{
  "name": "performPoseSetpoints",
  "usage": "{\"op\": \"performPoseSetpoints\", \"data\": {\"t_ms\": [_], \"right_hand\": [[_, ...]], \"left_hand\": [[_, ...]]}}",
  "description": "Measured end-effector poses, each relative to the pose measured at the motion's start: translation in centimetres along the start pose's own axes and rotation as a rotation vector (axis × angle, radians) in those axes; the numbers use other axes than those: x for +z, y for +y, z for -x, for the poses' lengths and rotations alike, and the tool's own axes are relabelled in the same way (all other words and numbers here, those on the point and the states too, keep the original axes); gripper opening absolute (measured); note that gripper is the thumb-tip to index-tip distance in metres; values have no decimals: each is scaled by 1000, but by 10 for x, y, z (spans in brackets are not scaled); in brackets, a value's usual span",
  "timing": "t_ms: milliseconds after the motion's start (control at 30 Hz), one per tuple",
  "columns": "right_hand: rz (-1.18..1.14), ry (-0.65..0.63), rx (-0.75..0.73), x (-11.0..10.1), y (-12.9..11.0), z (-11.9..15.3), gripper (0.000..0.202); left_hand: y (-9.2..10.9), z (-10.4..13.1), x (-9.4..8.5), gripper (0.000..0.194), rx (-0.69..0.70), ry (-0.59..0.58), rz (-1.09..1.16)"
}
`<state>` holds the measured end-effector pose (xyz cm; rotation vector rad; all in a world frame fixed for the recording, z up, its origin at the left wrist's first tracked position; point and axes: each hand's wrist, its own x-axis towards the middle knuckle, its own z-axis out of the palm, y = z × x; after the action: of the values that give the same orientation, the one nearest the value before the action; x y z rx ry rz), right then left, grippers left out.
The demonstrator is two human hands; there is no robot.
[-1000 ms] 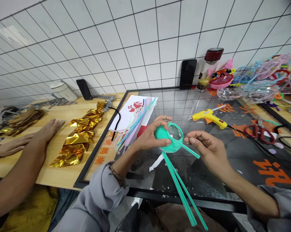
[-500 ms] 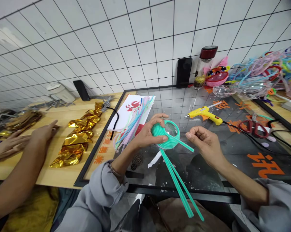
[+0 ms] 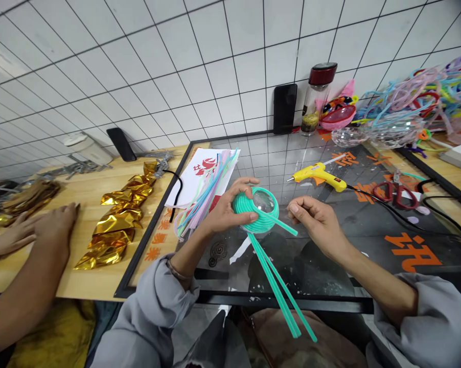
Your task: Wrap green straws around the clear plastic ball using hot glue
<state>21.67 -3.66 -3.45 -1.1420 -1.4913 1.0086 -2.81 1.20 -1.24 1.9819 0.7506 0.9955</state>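
My left hand (image 3: 234, 207) is closed around a round form wound with turquoise pipe cleaners (image 3: 268, 225), its thumb pressing on the near side. A clear, see-through dome (image 3: 263, 201) shows in the middle of the coil. One short pipe cleaner end (image 3: 286, 227) sticks out toward the right, and several long turquoise pipe cleaners (image 3: 274, 281) hang down over the table edge. To the right of the short end, and apart from it, my right hand (image 3: 315, 217) is closed with thumb and forefinger pinched together. Whether anything tiny is between those fingertips cannot be made out.
A yellow glue gun (image 3: 318, 175) and red-handled scissors (image 3: 395, 195) lie on the dark tabletop to the right. Loose pipe cleaners (image 3: 205, 191) rest on white paper. Left are gold foil (image 3: 115, 230) and another person's hands (image 3: 54, 225). A phone (image 3: 284, 109) and bottle (image 3: 315, 102) stand behind.
The view has turned slightly, so most things sit a little further left. Both hands keep nearly the same pose around and beside the turquoise coil.
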Motion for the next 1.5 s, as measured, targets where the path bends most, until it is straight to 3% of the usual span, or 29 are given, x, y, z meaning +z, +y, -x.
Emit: {"op": "performPoseSetpoints", "data": {"t_ms": [367, 667, 867, 967, 1100, 1500], "right_hand": [[-39, 1, -4, 0, -12, 1, 36], [-18, -98, 4, -2, -26, 10, 42], [35, -119, -2, -4, -19, 12, 25], [147, -90, -94, -5, -19, 14, 14], [351, -108, -298, -5, -24, 18, 21], [420, -192, -484, -6, -20, 24, 39]], "left_hand": [[2, 1, 0, 39, -19, -9, 9], [1, 3, -1, 41, -33, 1, 28], [0, 1, 0, 39, -2, -1, 41], [2, 1, 0, 39, -22, -4, 48], [4, 0, 0, 38, -17, -15, 52], [3, 1, 1, 37, 25, -32, 8]]}}
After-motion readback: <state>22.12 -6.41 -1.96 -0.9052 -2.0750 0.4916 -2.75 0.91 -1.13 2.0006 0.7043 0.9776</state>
